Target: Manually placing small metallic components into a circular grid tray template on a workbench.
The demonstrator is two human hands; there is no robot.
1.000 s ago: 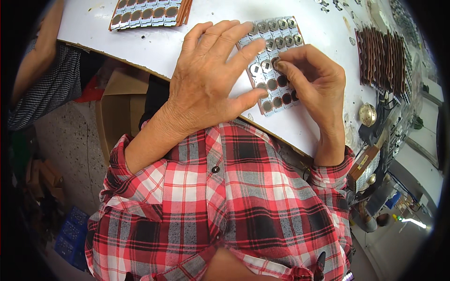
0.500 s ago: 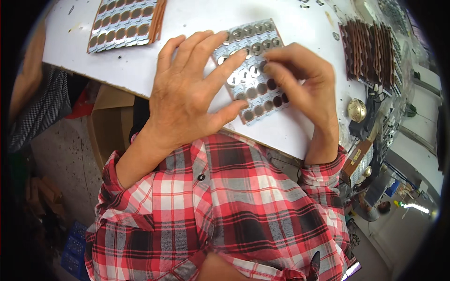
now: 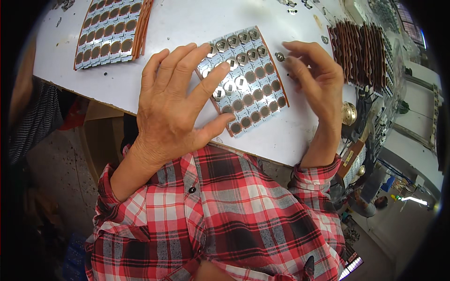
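A light-blue panel of small circuit boards [image 3: 262,96] lies on the white table in front of me. Round silver metal holders [image 3: 241,59] cover its far rows and part of the middle row; the nearer rows show bare dark round pads. My left hand [image 3: 176,98] is open, its fingers spread across the panel's left edge and hiding part of it. Right of the panel, my right hand [image 3: 314,77] is open, thumb and forefinger apart. A loose metal holder [image 3: 280,56] sits right by those two fingertips, seemingly on the tabletop.
A stack of similar panels [image 3: 110,35] rests at the far left. On the right stands a row of brown-edged panels [image 3: 358,56] on edge, with a round brass-coloured object [image 3: 348,113] nearer me. Loose metal parts [image 3: 291,11] are scattered at the far edge. Another person's arm [image 3: 21,70] is at the left.
My right hand has moved off the panel to its right, its fingers parting. Another holder shows in the middle row. My left hand stays on the panel; the whole view has shifted slightly.
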